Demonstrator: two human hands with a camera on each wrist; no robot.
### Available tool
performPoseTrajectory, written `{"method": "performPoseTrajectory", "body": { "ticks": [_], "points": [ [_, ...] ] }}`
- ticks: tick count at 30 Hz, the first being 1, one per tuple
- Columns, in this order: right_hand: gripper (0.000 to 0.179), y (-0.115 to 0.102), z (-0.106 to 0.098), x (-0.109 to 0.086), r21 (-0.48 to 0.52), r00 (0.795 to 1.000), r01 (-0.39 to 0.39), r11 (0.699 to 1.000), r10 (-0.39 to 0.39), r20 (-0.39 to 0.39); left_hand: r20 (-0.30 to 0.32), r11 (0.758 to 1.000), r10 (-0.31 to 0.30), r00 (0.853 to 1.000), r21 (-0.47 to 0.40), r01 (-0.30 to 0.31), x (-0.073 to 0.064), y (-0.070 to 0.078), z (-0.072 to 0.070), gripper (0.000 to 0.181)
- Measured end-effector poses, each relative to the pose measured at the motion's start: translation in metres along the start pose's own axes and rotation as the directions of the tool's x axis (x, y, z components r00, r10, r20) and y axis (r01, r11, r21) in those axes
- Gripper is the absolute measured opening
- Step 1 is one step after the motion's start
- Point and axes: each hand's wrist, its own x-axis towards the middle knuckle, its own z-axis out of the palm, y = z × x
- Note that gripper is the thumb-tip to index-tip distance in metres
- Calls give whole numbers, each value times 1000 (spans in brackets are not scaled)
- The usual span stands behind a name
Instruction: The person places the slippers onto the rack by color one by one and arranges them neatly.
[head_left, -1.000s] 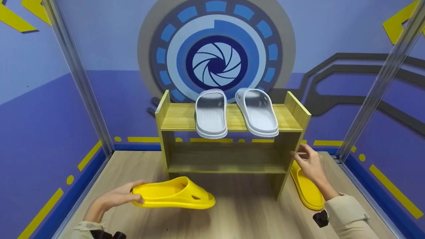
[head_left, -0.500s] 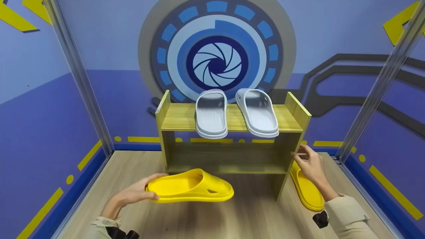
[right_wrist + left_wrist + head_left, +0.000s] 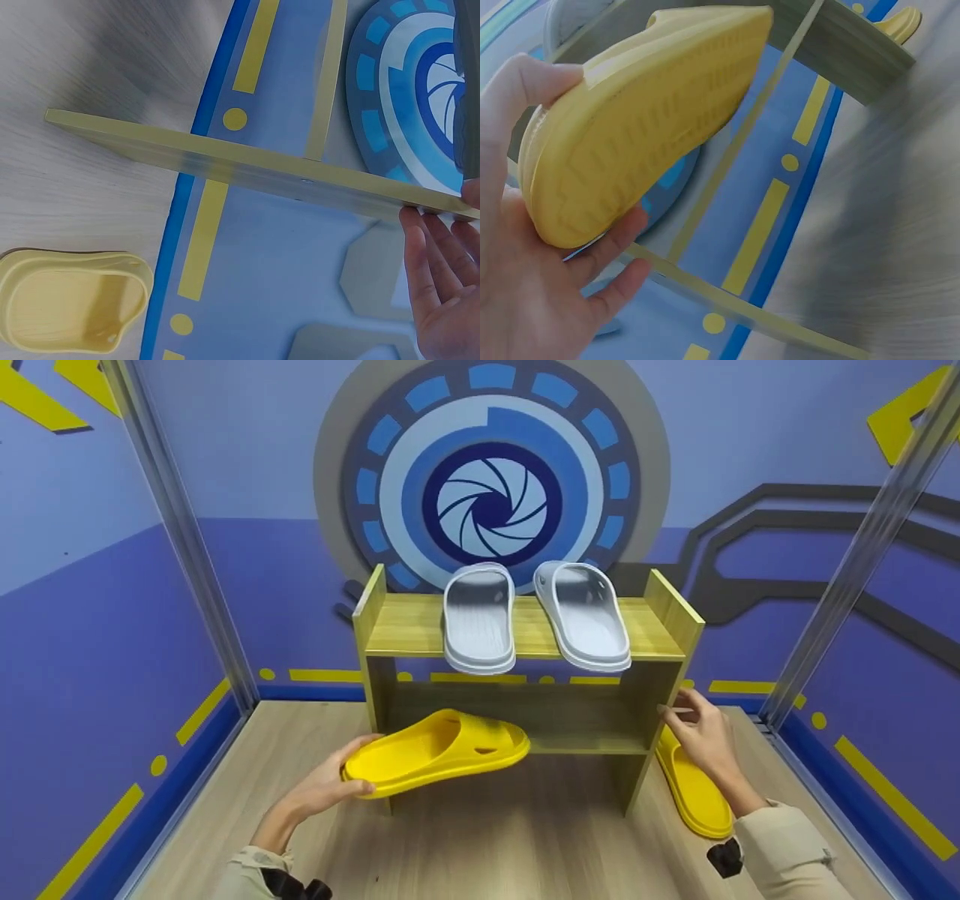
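Note:
A yellow slipper (image 3: pixel 427 754) is in my left hand (image 3: pixel 326 784), raised off the floor in front of the rack's lower shelf. My thumb grips it over the heel rim and the fingers lie under the sole; its toe points right and slightly up. In the left wrist view the ribbed sole of the slipper (image 3: pixel 649 135) faces the camera. My right hand (image 3: pixel 705 735) holds the front edge of the right side panel of the wooden shoe rack (image 3: pixel 670 675), thumb on the edge, fingers along the outer face. Two light grey slippers (image 3: pixel 480 619) stand on the top shelf, heels toward me.
Another yellow slipper (image 3: pixel 697 791) lies on the wooden floor (image 3: pixel 517 847) right of the rack, partly behind my right hand. The rack's lower shelf (image 3: pixel 577 727) has a front edge near the held slipper. Walls and metal posts (image 3: pixel 202 585) enclose the floor.
My left hand has moved the yellow slipper right and up toward the lower shelf, and its toe has tilted upward. The right hand stays at the rack's side panel.

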Motion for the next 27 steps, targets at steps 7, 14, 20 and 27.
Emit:
{"method": "performPoseTrajectory", "body": {
  "ticks": [7,14,20,27],
  "points": [
    [32,1,0,0,-4,1000,-3,1000,3,-7,-154,997,-2,988,71,13,10,-11,14,73],
    [33,0,1,-1,-1,1000,-4,1000,4,-8,-362,993,7,932,116,38,22,-6,40,77],
    [32,-1,1,-1,-10,1000,-11,1000,11,-9,-454,951,125,882,309,24,35,-18,58,78],
    [34,-1,0,-1,-26,1000,-17,1000,17,1,-529,903,192,826,424,61,45,-20,79,76]
  ]
}}
